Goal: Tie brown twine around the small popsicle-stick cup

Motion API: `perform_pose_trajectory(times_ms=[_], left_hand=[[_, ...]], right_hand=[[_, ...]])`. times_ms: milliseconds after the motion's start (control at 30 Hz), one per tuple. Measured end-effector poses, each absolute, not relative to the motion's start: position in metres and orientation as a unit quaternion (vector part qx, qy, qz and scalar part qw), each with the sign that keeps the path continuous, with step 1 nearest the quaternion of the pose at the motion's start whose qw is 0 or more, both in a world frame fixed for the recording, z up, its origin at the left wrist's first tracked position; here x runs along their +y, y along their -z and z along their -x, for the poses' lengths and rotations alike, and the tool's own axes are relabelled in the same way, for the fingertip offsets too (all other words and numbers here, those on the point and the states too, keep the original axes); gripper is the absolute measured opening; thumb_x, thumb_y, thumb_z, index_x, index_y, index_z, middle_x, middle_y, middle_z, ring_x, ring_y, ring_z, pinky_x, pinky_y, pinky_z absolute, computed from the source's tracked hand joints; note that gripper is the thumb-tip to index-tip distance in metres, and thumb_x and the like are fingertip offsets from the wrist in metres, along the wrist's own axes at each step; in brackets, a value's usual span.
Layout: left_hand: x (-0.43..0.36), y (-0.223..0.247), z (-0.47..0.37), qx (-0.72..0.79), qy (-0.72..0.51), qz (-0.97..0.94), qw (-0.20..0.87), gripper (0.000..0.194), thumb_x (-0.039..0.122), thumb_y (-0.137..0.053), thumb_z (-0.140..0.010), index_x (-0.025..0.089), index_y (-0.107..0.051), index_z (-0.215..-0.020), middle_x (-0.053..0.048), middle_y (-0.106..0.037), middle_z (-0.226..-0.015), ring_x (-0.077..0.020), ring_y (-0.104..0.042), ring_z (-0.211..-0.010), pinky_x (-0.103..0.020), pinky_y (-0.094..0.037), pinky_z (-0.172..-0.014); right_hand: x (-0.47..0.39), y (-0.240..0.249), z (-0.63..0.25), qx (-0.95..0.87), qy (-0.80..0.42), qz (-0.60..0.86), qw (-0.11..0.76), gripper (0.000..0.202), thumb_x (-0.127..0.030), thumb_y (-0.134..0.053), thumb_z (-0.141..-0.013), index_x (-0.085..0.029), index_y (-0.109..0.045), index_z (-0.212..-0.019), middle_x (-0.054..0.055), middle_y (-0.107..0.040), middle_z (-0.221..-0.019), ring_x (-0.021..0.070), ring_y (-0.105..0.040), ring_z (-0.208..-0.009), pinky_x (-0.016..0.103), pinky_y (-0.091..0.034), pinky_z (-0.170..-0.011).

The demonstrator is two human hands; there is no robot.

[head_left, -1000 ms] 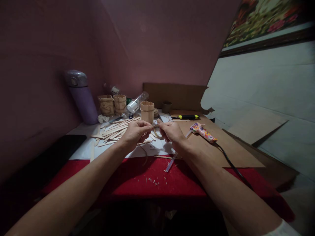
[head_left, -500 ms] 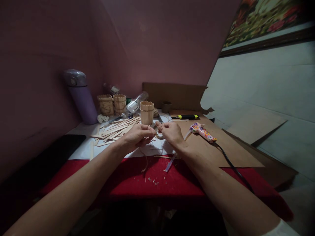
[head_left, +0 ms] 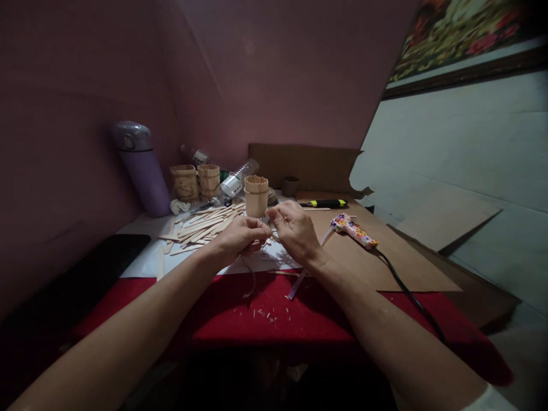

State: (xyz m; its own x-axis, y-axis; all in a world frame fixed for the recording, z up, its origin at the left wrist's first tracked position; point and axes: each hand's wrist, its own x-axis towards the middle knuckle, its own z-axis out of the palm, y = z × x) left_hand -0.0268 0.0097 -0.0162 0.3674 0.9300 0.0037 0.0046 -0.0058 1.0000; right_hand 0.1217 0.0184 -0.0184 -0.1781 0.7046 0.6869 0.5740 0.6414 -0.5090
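Note:
My left hand (head_left: 245,237) is closed in a pinch on a thin string (head_left: 253,279), whose loose end hangs below it over the red cloth. Close beside it, my right hand (head_left: 296,231) has its thumb and fingers pressed together; the string between the two hands is too small to follow clearly. Just behind the hands, a cup made of wooden sticks (head_left: 256,197) stands upright, with a band around its upper part. A pile of flat wooden sticks (head_left: 205,225) lies to the left of my left hand.
A patterned glue gun (head_left: 353,230) with a black cord lies on cardboard (head_left: 398,260) at the right. Behind it is a black-yellow cutter (head_left: 327,203). A purple bottle (head_left: 145,177), two stick cups (head_left: 185,184) and a plastic bottle (head_left: 240,178) stand or lie at the back left.
My right hand has risen slightly and turned, its fingers now more curled beside my left hand. My left hand has hardly moved.

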Motion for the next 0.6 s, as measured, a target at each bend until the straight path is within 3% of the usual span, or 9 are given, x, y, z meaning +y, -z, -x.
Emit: perform_pose_trajectory(times_ms=[200, 367, 600], left_hand=[[0.0109, 0.0175, 0.0266, 0.41, -0.406, -0.591, 0.564, 0.022, 0.021, -0.065, -0.065, 0.015, -0.049, -0.051, 0.005, -0.04, -0.041, -0.0034, -0.029, -0.035, -0.02, -0.015, -0.035], [0.0123, 0.0186, 0.0269, 0.425, -0.407, -0.587, 0.556, 0.021, 0.026, -0.066, -0.067, 0.016, -0.05, -0.057, 0.005, -0.04, -0.04, -0.0041, -0.031, -0.035, -0.019, -0.016, -0.036], [0.0131, 0.0188, 0.0276, 0.447, -0.406, -0.586, 0.54, 0.019, 0.025, -0.065, -0.066, 0.016, -0.05, -0.058, 0.005, -0.042, -0.042, -0.0039, -0.032, -0.035, -0.019, -0.016, -0.035]], right_hand=[[0.0194, 0.023, -0.1203, -0.802, -0.026, 0.453, 0.389, 0.026, -0.031, -0.048, -0.089, -0.019, -0.061, -0.071, 0.006, -0.061, -0.078, 0.0199, -0.05, -0.082, 0.032, -0.034, -0.076], [0.0194, 0.021, -0.122, -0.8, -0.013, 0.466, 0.377, 0.029, -0.031, -0.045, -0.091, -0.019, -0.06, -0.07, 0.007, -0.061, -0.078, 0.0196, -0.05, -0.081, 0.032, -0.033, -0.073], [0.0164, 0.0203, -0.122, -0.792, 0.017, 0.478, 0.379, 0.024, -0.031, -0.055, -0.085, -0.018, -0.057, -0.066, 0.005, -0.06, -0.074, 0.0183, -0.05, -0.076, 0.03, -0.033, -0.07]])
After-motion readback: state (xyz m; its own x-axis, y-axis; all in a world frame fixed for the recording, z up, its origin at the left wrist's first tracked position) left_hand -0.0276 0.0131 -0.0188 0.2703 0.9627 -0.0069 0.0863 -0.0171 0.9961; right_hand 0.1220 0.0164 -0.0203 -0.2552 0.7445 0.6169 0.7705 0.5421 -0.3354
